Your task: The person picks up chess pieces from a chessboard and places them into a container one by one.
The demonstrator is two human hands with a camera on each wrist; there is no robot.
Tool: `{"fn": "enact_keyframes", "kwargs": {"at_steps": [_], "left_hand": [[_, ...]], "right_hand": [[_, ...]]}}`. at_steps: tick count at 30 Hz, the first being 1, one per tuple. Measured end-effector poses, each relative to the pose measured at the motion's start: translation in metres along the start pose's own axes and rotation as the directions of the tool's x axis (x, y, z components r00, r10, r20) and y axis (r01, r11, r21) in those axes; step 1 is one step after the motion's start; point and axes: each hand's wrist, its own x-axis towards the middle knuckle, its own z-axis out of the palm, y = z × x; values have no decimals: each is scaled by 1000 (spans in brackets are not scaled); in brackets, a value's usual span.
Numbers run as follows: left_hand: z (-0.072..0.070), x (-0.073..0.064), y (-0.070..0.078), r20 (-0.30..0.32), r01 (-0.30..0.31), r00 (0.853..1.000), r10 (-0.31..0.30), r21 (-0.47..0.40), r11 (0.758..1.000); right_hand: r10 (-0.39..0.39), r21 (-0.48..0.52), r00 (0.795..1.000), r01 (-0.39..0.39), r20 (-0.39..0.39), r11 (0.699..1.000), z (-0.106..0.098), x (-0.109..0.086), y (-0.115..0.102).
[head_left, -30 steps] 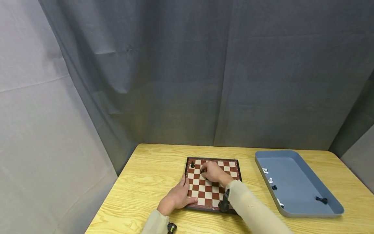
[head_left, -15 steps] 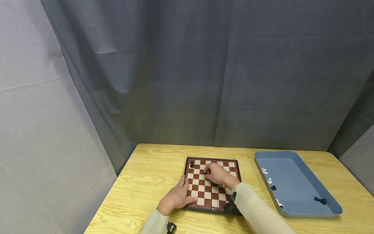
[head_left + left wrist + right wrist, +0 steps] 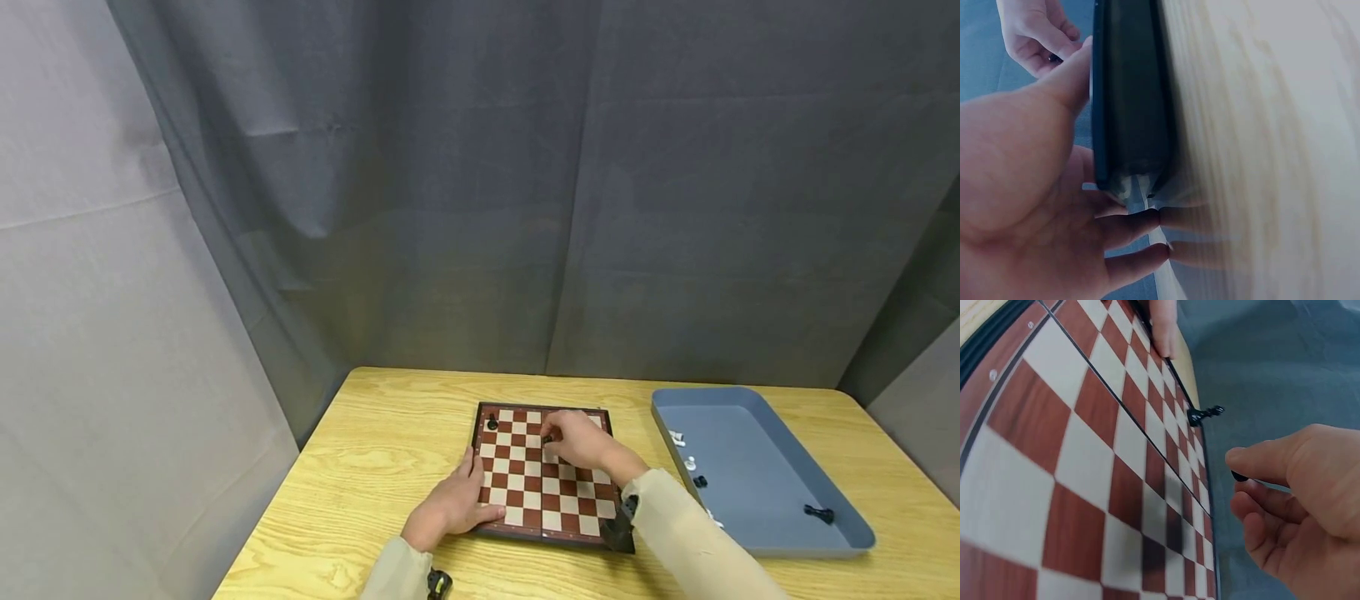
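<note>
A brown-and-cream chessboard (image 3: 517,492) lies on the table. One black chess piece (image 3: 492,422) stands upright near its far left corner. My left hand (image 3: 450,502) rests at the board's left side, the thumb over the near left corner and straight fingers along the edge. Over the far half of the board, my right hand (image 3: 581,440) pinches a small black chess piece (image 3: 1239,477) between thumb and fingers. In the right wrist view the held piece is apart from the board; most of it is hidden by the fingertips, so its kind cannot be told.
To the right stands a blue-grey tray (image 3: 757,467). White chess pieces (image 3: 677,437) and a small black piece (image 3: 700,482) lie along its left side, and a longer black piece (image 3: 818,513) lies near the right. Grey curtains (image 3: 465,208) hang behind the wooden table (image 3: 360,467).
My right hand has moved to the right across the far half of the board with the black chess piece in its fingers. My left hand has stayed at the board's edge.
</note>
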Motion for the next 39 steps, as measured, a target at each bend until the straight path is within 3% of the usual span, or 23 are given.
{"fn": "enact_keyframes", "kwargs": {"at_steps": [21, 27, 39], "left_hand": [[-1, -1, 2, 10, 4, 1000, -4, 5, 1000], [1, 0, 1, 7, 11, 1000, -11, 0, 1000], [1, -1, -1, 3, 5, 1000, -5, 1, 1000]], "right_hand": [[-50, -27, 998, 49, -23, 998, -55, -38, 35], [-75, -71, 994, 70, -79, 995, -65, -49, 50], [6, -53, 995, -11, -103, 999, -81, -73, 74]]}}
